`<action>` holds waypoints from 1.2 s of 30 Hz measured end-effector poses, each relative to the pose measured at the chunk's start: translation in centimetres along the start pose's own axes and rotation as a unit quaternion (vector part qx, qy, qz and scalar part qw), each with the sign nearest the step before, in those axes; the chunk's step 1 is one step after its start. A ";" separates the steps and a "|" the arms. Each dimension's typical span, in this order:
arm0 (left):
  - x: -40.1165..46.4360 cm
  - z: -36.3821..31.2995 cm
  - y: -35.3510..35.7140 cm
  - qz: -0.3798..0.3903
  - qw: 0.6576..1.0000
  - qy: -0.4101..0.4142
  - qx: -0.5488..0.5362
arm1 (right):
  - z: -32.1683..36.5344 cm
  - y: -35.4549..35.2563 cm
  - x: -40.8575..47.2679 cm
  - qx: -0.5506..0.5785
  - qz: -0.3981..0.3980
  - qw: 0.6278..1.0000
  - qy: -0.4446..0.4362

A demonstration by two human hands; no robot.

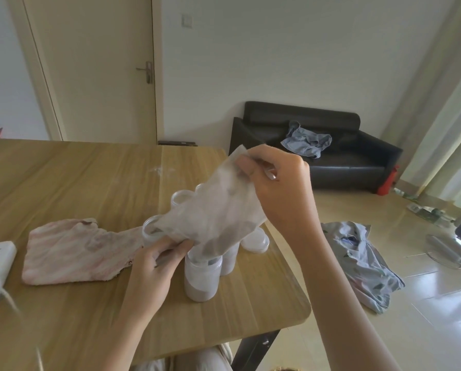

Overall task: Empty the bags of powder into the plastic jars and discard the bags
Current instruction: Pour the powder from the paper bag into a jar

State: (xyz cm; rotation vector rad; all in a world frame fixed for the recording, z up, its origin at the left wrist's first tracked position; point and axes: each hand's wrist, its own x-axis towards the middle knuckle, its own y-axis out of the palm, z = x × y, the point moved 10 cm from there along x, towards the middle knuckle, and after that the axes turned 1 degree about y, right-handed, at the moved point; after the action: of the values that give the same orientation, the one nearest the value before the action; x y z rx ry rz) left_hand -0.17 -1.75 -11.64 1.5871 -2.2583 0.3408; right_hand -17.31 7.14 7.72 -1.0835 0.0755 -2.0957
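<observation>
Two hands work one bag over the front jar, which stands near the table's right edge, toward its near right corner. The right hand pinches the bag's upper corner and lifts it high; the left hand pinches the lower side of the bag beside the jar mouth.

To pour well, keep the bag's low corner inside the mouth, raise the upper corner gradually, and tap the film so that clinging powder slides down. Steady the jar, since it appears light and easily tipped.

The bag is thin, crumpled, translucent film dusted with grey powder. The jar is a frosted plastic cylinder, partly filled, with powder lying at a slant. More jars cluster behind it; a lid lies near the right edge. A pink cloth lies flat to the left.
</observation>
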 end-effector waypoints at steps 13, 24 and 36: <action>-0.2 0.6 -0.1 -0.006 1.000 -0.021 -0.003 | 0.1 -0.1 0.0 -0.005 -0.014 1.000 -0.004; -0.3 1.1 0.0 -0.001 1.000 -0.030 -0.005 | -0.7 -0.2 0.7 -0.016 -0.001 1.000 0.009; -0.2 0.8 0.2 0.004 1.000 -0.030 -0.008 | -0.2 -0.5 0.7 -0.021 -0.022 0.999 -0.023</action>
State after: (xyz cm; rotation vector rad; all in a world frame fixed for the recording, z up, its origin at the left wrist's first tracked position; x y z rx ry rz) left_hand -0.44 -1.80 -12.47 1.6012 -2.3065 0.2808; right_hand -18.03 6.94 8.25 -1.1667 0.0753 -2.1155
